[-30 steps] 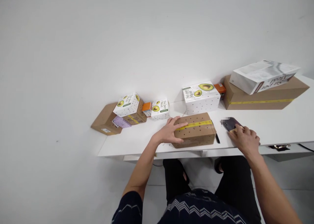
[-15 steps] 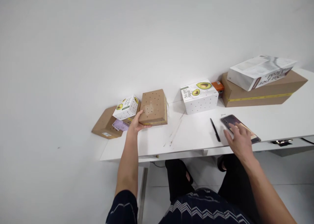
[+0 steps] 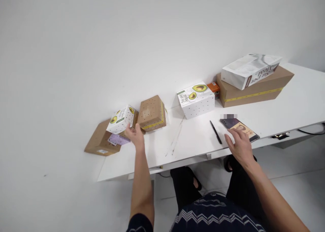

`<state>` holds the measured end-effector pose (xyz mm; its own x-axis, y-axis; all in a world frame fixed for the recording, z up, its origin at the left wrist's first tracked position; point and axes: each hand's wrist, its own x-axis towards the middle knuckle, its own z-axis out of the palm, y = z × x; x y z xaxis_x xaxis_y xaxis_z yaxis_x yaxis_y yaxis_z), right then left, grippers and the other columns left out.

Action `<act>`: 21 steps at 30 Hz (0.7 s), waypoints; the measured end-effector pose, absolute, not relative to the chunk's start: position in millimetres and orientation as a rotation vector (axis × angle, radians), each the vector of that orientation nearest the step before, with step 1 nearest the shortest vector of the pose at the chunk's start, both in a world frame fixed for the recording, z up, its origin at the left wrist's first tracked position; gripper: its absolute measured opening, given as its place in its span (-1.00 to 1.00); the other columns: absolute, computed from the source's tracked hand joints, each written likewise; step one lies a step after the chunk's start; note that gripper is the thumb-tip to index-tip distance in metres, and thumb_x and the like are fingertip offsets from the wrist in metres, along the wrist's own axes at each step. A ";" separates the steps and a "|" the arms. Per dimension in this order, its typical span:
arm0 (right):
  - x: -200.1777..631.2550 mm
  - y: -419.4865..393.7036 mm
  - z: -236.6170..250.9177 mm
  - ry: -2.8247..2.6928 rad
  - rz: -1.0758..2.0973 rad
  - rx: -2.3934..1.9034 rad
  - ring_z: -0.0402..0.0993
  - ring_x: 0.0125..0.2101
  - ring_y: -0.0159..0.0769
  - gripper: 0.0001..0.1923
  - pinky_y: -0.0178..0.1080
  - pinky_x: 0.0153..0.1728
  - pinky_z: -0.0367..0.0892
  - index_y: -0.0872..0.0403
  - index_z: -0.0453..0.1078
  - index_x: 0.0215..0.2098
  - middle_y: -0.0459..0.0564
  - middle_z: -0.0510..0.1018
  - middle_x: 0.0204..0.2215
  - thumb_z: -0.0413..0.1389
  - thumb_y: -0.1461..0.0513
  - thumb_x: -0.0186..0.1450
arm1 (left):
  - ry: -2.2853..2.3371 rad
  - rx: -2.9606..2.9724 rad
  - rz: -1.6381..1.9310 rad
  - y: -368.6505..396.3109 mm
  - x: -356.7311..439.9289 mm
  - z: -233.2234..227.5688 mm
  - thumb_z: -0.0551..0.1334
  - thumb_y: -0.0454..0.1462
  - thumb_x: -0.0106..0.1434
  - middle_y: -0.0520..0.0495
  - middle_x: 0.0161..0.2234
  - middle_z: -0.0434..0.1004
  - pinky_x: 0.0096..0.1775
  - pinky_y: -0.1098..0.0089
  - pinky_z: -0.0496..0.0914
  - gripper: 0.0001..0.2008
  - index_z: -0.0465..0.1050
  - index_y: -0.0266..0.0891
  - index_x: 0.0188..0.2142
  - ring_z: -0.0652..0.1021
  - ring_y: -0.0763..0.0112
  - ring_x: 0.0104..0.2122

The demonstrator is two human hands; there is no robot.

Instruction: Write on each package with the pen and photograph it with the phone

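Left hand (image 3: 135, 135), fingers spread, just off brown box (image 3: 151, 113) near tabletop (image 3: 193, 140) far-left corner; withdraw straight back. Right hand (image 3: 240, 147), loosely spread, steadies phone (image 3: 240, 128).

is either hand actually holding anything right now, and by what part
Neither grips anything. The left hand is open beside the brown perforated box, which rests among the other boxes. The right hand lies flat, fingers on the phone's near edge.

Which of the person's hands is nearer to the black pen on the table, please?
The right hand: it rests on the phone, just right of the black pen. The left hand is far off to the pen's left, by the brown perforated box.
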<state>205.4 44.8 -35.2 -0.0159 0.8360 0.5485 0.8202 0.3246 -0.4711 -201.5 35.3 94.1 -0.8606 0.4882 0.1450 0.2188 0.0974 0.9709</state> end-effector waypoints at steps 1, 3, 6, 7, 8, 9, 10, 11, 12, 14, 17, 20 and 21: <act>200.2 46.8 -34.1 -1.824 0.064 -1.487 0.40 -0.07 -0.03 -0.63 -0.04 -0.04 0.30 0.14 0.42 -0.06 0.23 0.50 -0.16 -0.07 0.09 0.38 | 2.218 0.979 1.889 33.3 -183.4 87.9 0.21 -0.13 0.25 -0.16 0.11 0.27 0.13 0.29 0.28 -0.57 0.26 -0.13 0.09 0.34 0.24 0.12; 187.8 53.6 -29.1 -1.906 0.157 -1.542 0.42 -0.14 -0.05 -0.61 -0.09 -0.10 0.32 0.17 0.41 -0.05 0.22 0.51 -0.23 -0.09 0.09 0.39 | 2.083 1.417 1.723 38.0 -144.7 75.1 0.18 -0.11 0.27 -0.16 -0.01 0.41 0.08 0.32 0.31 -0.67 0.39 -0.19 -0.03 0.44 0.27 0.00; 167.4 68.6 -18.0 -2.090 0.298 -1.727 0.42 -0.16 -0.01 -0.60 -0.10 -0.16 0.31 0.24 0.37 -0.01 0.28 0.50 -0.23 -0.06 0.11 0.38 | 1.883 1.596 1.415 70.7 -96.2 63.0 0.16 -0.05 0.27 -0.22 -0.04 0.46 -0.02 0.32 0.36 -0.57 0.39 -0.25 0.03 0.48 0.26 -0.07; 161.4 73.7 -14.7 -2.137 0.353 -1.807 0.42 -0.14 0.02 -0.60 -0.10 -0.17 0.31 0.27 0.36 -0.01 0.31 0.49 -0.21 -0.03 0.12 0.36 | 1.865 1.535 1.353 87.0 -85.0 61.6 0.17 -0.02 0.26 -0.24 -0.02 0.45 -0.04 0.31 0.37 -0.52 0.37 -0.27 0.06 0.48 0.24 -0.07; 156.4 78.5 -12.2 -2.167 0.417 -1.882 0.42 -0.12 0.05 -0.62 -0.10 -0.17 0.30 0.29 0.36 -0.02 0.35 0.49 -0.18 -0.01 0.15 0.35 | 1.863 1.432 1.307 104.7 -76.4 61.2 0.19 0.00 0.24 -0.26 0.00 0.45 -0.04 0.29 0.37 -0.48 0.35 -0.27 0.08 0.49 0.23 -0.08; 152.6 82.6 -10.5 -2.179 0.482 -1.943 0.42 -0.11 0.06 -0.65 -0.11 -0.18 0.30 0.31 0.37 -0.04 0.38 0.48 -0.16 0.00 0.19 0.34 | 1.850 1.307 1.273 122.6 -69.8 61.5 0.20 0.03 0.22 -0.27 0.01 0.44 -0.04 0.28 0.37 -0.44 0.34 -0.27 0.09 0.49 0.21 -0.07; 150.3 86.0 -9.7 -2.176 0.542 -1.987 0.43 -0.11 0.06 -0.69 -0.12 -0.19 0.29 0.32 0.39 -0.08 0.39 0.48 -0.16 0.00 0.23 0.34 | 1.818 1.176 1.246 139.5 -64.9 61.9 0.20 0.06 0.21 -0.27 0.01 0.45 -0.05 0.27 0.37 -0.41 0.34 -0.26 0.09 0.49 0.18 -0.05; 149.5 88.8 -9.7 -2.162 0.590 -2.012 0.44 -0.12 0.04 -0.72 -0.14 -0.21 0.29 0.32 0.41 -0.11 0.39 0.48 -0.16 0.00 0.27 0.33 | 1.769 1.056 1.216 154.6 -61.1 62.1 0.20 0.09 0.20 -0.27 0.01 0.46 -0.06 0.25 0.38 -0.40 0.34 -0.25 0.09 0.50 0.16 -0.05; 150.2 91.1 -10.3 -2.145 0.623 -2.021 0.46 -0.14 0.02 -0.75 -0.16 -0.21 0.29 0.31 0.43 -0.15 0.38 0.49 -0.17 -0.01 0.30 0.32 | 1.713 0.956 1.187 167.0 -58.3 61.8 0.18 0.11 0.20 -0.27 0.00 0.47 -0.07 0.22 0.39 -0.40 0.34 -0.24 0.08 0.50 0.14 -0.05; 155.7 95.2 -12.4 -2.110 0.659 -2.009 0.49 -0.20 -0.07 -0.78 -0.20 -0.22 0.28 0.27 0.45 -0.21 0.32 0.52 -0.22 0.00 0.31 0.30 | 1.616 0.843 1.137 182.7 -54.7 59.1 0.14 0.10 0.24 -0.28 -0.03 0.49 -0.11 0.17 0.42 -0.42 0.33 -0.24 0.08 0.53 0.12 -0.09; 169.5 104.5 -14.3 -2.005 0.676 -1.942 0.47 -0.21 -0.19 -0.78 -0.26 -0.20 0.27 0.18 0.43 -0.19 0.18 0.54 -0.22 -0.02 0.28 0.31 | 1.564 0.823 1.119 186.0 -54.5 50.9 0.13 0.07 0.26 -0.26 -0.02 0.49 -0.14 0.12 0.44 -0.46 0.31 -0.20 0.09 0.55 0.15 -0.16; 179.8 121.5 -10.3 -1.500 0.752 -1.741 0.43 -0.36 -0.29 -0.81 -0.29 -0.33 0.28 0.13 0.36 -0.20 0.05 0.51 -0.31 -0.02 0.22 0.28 | 1.561 0.841 1.139 175.3 -58.0 41.0 0.16 0.07 0.24 -0.20 0.04 0.45 -0.11 0.12 0.43 -0.46 0.29 -0.11 0.11 0.54 0.17 -0.12; 180.7 128.4 -7.0 -1.298 0.824 -1.617 0.38 -0.44 -0.34 -0.81 -0.30 -0.41 0.26 0.10 0.33 -0.21 0.00 0.50 -0.35 0.00 0.19 0.26 | 1.558 0.857 1.148 169.9 -59.2 37.4 0.16 0.08 0.23 -0.18 0.08 0.42 -0.10 0.11 0.42 -0.46 0.28 -0.07 0.13 0.52 0.15 -0.09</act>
<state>180.7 128.4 -7.0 0.2341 0.9718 0.0276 0.3890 -0.0676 -0.9187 -59.2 169.9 37.4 -0.2704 0.9163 -0.2954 -0.0108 0.3040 0.9526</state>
